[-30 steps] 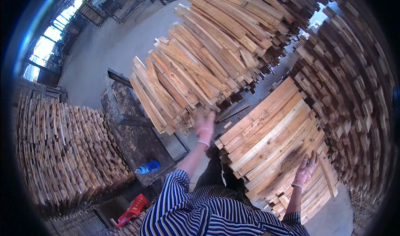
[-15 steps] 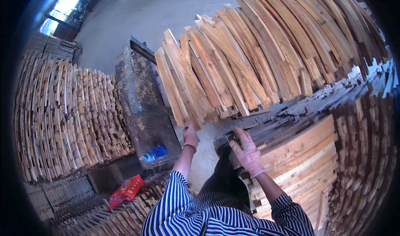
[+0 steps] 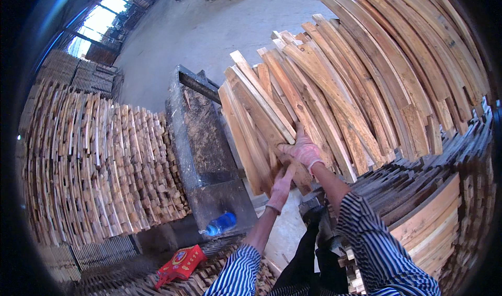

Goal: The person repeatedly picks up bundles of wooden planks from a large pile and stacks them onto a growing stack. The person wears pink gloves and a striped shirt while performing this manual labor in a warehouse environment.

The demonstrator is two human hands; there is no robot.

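While pressed against the leaning wooden planks [image 3: 293, 134], right hand [image 3: 302, 152] closed around the lower end of one plank, left hand [image 3: 281, 187] flat beneath, fingers together. Left of the planks: grey metal machine [image 3: 201, 144], blue bottle [image 3: 219, 224], red box [image 3: 180, 262], stacked slats [image 3: 94, 165].

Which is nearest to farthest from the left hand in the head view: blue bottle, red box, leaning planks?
From the left hand:
1. leaning planks: touched, right above the hand.
2. blue bottle: lower left, at the foot of the dark metal bench.
3. red box: farther lower left, on stacked wood.
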